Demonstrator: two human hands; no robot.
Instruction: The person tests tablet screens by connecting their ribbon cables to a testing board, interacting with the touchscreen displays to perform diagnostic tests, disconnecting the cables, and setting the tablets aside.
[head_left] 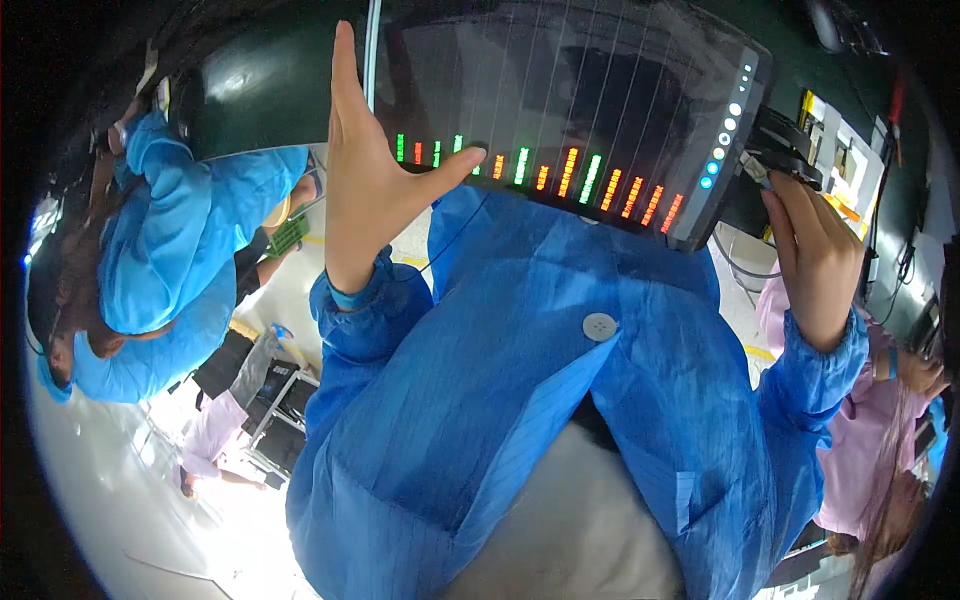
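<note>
Sitting upper middle of view, right in front of the wearer's body: dark tablet point(560, 80), slightly tilted, lower edge over the blue coat point(480, 330). Screen is on, short green and red-orange lines of text turned sideways along the lower edge, round icons down the right side. Left hand point(375, 185) is at the tablet's left edge, thumb and forefinger spread wide, thumb over the screen's lower-left part; can't tell whether it presses. Right hand point(815, 240) is just beside the tablet's right edge, fingers bent, pinching a small pale connector point(756, 170); can't tell if that's plugged in. Thin dark cable point(738, 268) loops below, near the right hand. Blue band point(350, 298) on left wrist. Dark green desk point(255, 95) beyond, to the left. Further out: co-worker in light blue point(165, 250) at left, green basket point(288, 235) near them, person in pink point(865, 450) at right.
</note>
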